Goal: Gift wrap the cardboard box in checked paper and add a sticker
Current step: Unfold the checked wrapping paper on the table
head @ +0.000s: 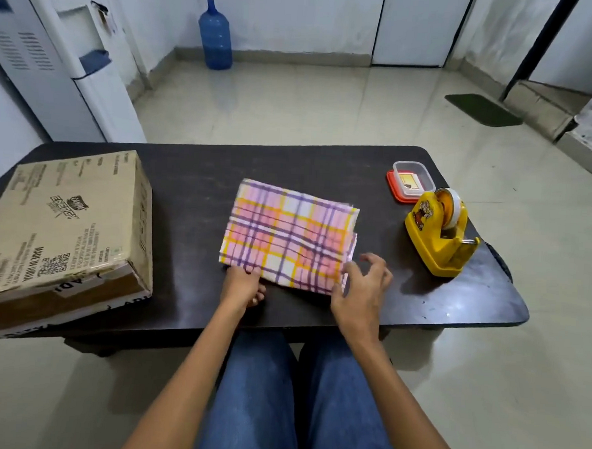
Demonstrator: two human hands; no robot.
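- Bench (194,171) spans my feed, dark-topped, with everything for the job on it.
- The checked paper (287,237), pink, yellow and purple, lies folded flat at the middle, close to the near edge.
- The left grip (241,285) is at the paper's near-left corner, fingers curled and pinching that edge.
- The right grip (359,289) sits at the near-right corner. Its thumb touches the paper's edge and its fingers are spread and lifted, holding nothing.
- The cardboard box (71,223) rests at the far left of the bench, printed face up, well apart from the paper.
- On the right stands a yellow tape dispenser (440,232). Just behind it is a small clear tub (410,180) on a red lid. I can't make out what is inside.
- On the floor beyond, a blue water bottle (215,38) stands by the wall.
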